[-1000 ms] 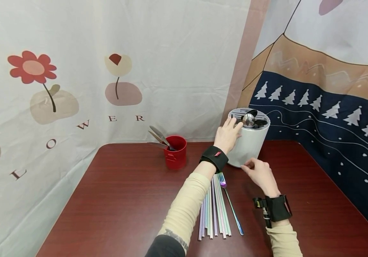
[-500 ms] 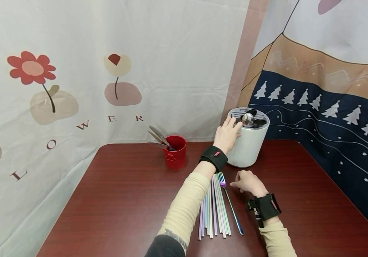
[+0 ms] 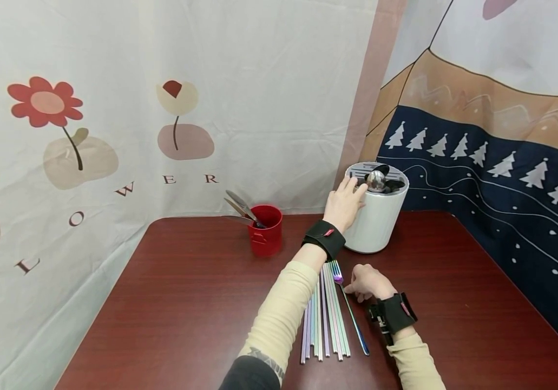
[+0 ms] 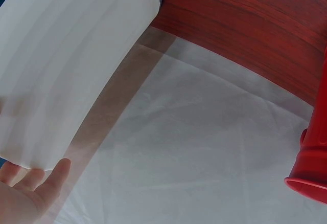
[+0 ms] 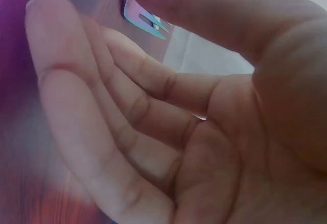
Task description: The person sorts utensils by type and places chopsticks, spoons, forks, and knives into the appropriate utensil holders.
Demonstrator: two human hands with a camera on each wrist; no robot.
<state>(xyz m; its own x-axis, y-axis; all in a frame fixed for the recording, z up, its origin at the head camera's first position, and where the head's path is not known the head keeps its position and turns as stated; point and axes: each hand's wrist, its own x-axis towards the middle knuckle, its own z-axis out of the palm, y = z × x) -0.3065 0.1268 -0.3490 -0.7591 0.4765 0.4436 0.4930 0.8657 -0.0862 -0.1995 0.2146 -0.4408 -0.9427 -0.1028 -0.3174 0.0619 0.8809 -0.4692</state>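
My left hand [image 3: 344, 206] grips the rim of a white cylindrical utensil holder [image 3: 373, 225], fingers over the top edge. In the left wrist view its fingertips [image 4: 60, 175] lie right at that rim. My right hand [image 3: 371, 281] is low over the table, fingertips right beside the neck of a rainbow-coloured fork [image 3: 352, 314]. Thumb and index finger stand apart in the right wrist view, with the fork's tines [image 5: 148, 19] showing past the thumb. Left of the fork, several pastel metal chopsticks [image 3: 325, 319] lie in a row, their far ends partly hidden by my left arm.
A red cup [image 3: 266, 233] holding several pieces of cutlery [image 3: 242, 206] stands at the back of the brown table [image 3: 186, 303]. A ladle-like round metal head [image 3: 376, 181] and black utensil parts stick out of the white holder. Printed curtains [image 3: 259, 108] hang behind.
My right hand has moved from the base of the utensil holder down and left to the fork. The left hand has kept its place on the rim.
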